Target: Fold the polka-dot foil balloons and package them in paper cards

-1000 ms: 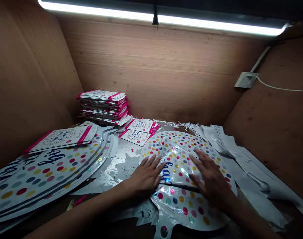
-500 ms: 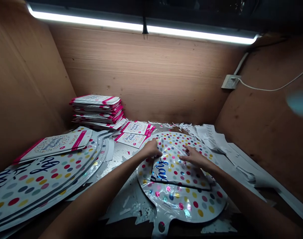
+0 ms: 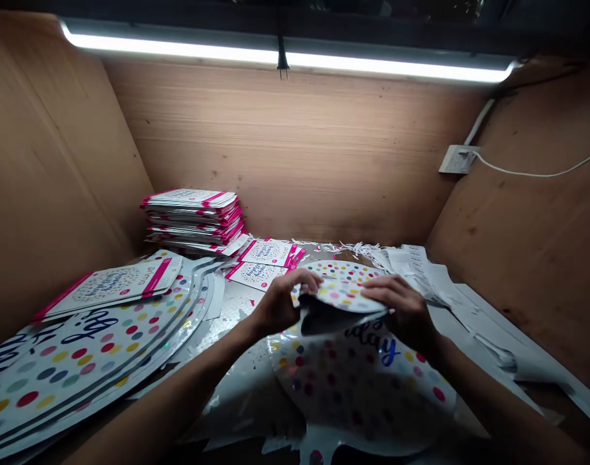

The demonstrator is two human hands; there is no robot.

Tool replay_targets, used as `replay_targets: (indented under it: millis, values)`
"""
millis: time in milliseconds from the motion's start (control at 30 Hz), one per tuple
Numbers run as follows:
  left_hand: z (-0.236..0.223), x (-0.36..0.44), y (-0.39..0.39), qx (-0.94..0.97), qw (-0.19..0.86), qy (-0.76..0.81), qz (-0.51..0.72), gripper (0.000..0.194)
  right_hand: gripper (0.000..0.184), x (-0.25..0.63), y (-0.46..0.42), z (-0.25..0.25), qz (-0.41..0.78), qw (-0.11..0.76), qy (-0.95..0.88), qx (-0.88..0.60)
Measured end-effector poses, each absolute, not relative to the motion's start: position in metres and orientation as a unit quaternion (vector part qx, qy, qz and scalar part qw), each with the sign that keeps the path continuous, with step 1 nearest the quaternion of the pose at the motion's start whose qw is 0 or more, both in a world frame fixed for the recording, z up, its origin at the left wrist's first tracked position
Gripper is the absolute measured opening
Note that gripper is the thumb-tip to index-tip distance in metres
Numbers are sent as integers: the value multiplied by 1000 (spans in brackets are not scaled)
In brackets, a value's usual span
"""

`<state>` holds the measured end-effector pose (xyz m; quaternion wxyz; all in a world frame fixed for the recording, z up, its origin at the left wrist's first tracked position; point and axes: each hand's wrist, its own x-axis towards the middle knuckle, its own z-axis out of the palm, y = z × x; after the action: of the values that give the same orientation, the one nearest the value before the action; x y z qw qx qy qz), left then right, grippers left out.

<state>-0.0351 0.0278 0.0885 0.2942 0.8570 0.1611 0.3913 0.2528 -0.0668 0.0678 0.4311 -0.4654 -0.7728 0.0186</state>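
Note:
A folded foil balloon, white with coloured dots and a dark underside, is held up between both hands. My left hand grips its left end, thumb and fingers closed. At the right end my right hand is closed on the same folded balloon, fingers over the top. Below it lies a flat round dotted foil balloon, with blue lettering ending in "day" and a tail with a hole toward me. The folded balloon and my hands cover part of its upper half.
Left, a fan of flat dotted balloons carries some printed packets. A tall stack of pink-edged packets stands behind, with more packets beside it. White paper strips lie right. Wooden walls enclose the table; a socket is on the right.
Both hands have lifted the folded balloon off the round one and tilted it, showing its dark underside. The lettering on the round balloon beneath has come into view.

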Motion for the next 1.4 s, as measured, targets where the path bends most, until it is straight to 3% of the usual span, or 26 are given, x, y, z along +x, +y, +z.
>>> replay_targets:
  millis: [133,200,333,467,567,733,900,1000,1167,1267,1333,1400]
  values:
    - [47,-55,9,947,206,140,205,42,36,244,-89,32,27,270,-865,-423]
    - [36,-58,6,962,195,115,154,40,36,244,-90,17,77,230,-866,-437]
    - [35,-61,7,961,212,117,133,22,27,252,-79,9,196,255,-820,-474]
    - [28,-58,15,909,225,286,201,38,35,259,-60,17,290,253,-750,-538]
    - [21,-54,22,849,272,392,226,52,29,259,-47,21,298,225,-768,-520]
    - [26,-56,24,819,324,416,227,38,29,259,-34,15,320,252,-741,-533]
    - [30,-55,23,790,337,465,215,85,36,256,-23,18,299,183,-715,-605]
    - [30,-51,25,792,299,495,194,99,39,254,-17,21,301,159,-705,-622]
    - [35,-40,19,807,170,544,156,87,41,252,-8,19,289,137,-701,-638]
    - [35,-26,14,869,60,456,186,65,40,253,-4,16,280,132,-707,-635]
    - [29,-15,14,908,34,375,182,55,39,254,-3,17,273,134,-708,-637]
    - [20,-5,17,915,48,375,141,61,38,254,-6,19,271,134,-704,-642]
